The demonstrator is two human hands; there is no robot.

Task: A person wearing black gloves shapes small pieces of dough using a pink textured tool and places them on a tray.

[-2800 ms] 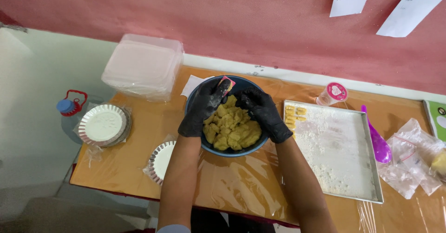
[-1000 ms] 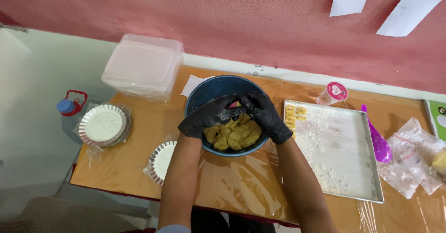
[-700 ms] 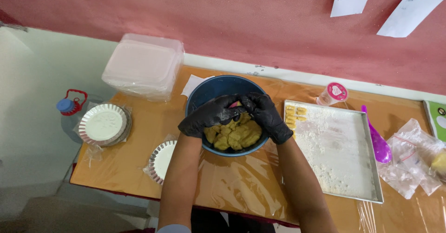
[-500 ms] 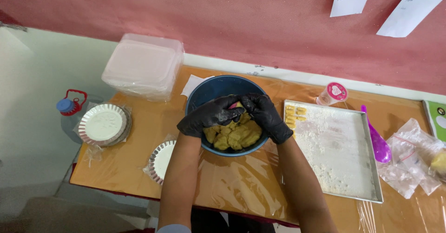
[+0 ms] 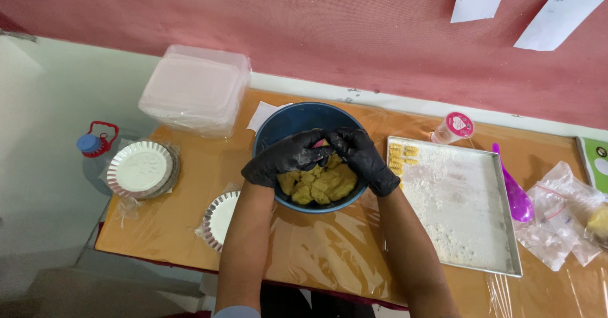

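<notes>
A blue bowl (image 5: 283,121) holds lumps of yellow dough (image 5: 320,185) at the middle of the table. Both hands wear black gloves and meet over the bowl. My left hand (image 5: 282,159) and my right hand (image 5: 362,159) pinch a small pink tool (image 5: 320,144) between their fingertips, above the dough. Most of the pink thing is hidden by the fingers, so its shape is unclear.
A floured metal tray (image 5: 462,210) with small yellow pieces at its far left corner lies right of the bowl. A purple spoon (image 5: 514,191), a pink-lidded cup (image 5: 453,128) and plastic bags (image 5: 560,223) lie right. Foil pie tins (image 5: 139,169) and stacked clear containers (image 5: 196,90) sit left.
Earlier my left hand was raised at the bowl's far rim with the pink tool; it has come down and both hands now meet over the dough.
</notes>
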